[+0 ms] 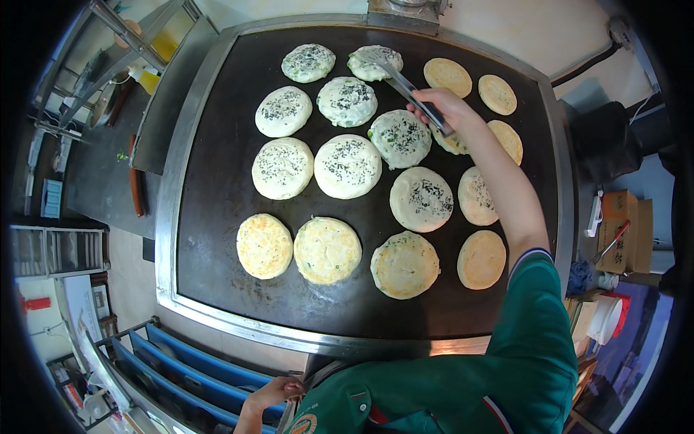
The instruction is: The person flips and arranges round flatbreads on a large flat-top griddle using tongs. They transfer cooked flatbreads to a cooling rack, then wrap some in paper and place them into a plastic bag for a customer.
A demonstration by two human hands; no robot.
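My right hand point(442, 107) is closed around a pair of metal tongs point(413, 92). The tong tips reach to a pale flatbread sprinkled with black sesame point(367, 66) near the griddle's far edge; I cannot tell whether they grip it. Just nearer lies another sesame flatbread with green bits showing point(400, 139). More sesame-topped flatbreads point(348, 166) fill the middle and left. Browned flatbreads without visible sesame point(327, 250) lie along the near side. My left hand point(276, 391) is curled low beside the griddle's near edge; what it holds, if anything, is hidden.
The large dark griddle point(217, 195) has a raised metal rim. Browned flatbreads point(447, 77) lie at its far right, some partly behind my right arm. Blue dividers point(195, 380) stand below left. A side counter point(101, 163) at left bears a yellow bottle point(147, 79). Cardboard boxes point(620, 224) are at right.
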